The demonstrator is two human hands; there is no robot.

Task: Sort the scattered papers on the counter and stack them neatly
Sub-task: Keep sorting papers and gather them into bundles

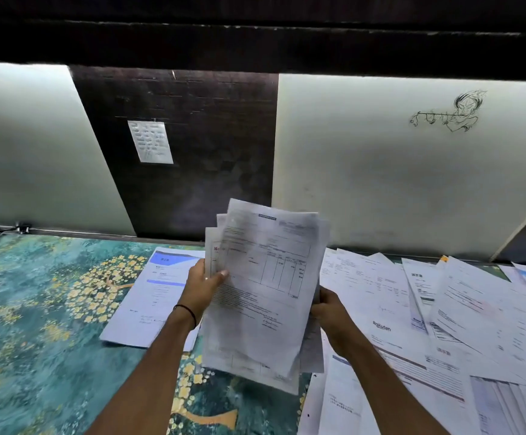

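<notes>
Head view. Both hands hold one bundle of papers up off the counter, sheets fanned and uneven, top page a form with a table grid, tilted slightly right. Left hand grips the bundle's left edge, thumb on the front face, other fingers hidden behind the sheets. Thin black band on that wrist. Right hand closed on the bundle's right edge lower down, fingers wrapped behind the paper, mostly hidden.

Counter covered in a teal cloth with a yellow flower-tree pattern; left half mostly bare. One single sheet with a blue header lies flat just left of the left forearm, partly under the held bundle in view. Right side: scattered papers overlapping in a loose spread from middle right to the right edge, near to far, not stacked. One of them shows a Rakuten logo. Text elsewhere too blurred to read.

Far side: dark panel upright behind the counter with a small handwritten note stuck on it. Pale wall panels either side; the right one carries a line drawing of a flute player. Dark cable or clip at far left counter edge, unclear which.
</notes>
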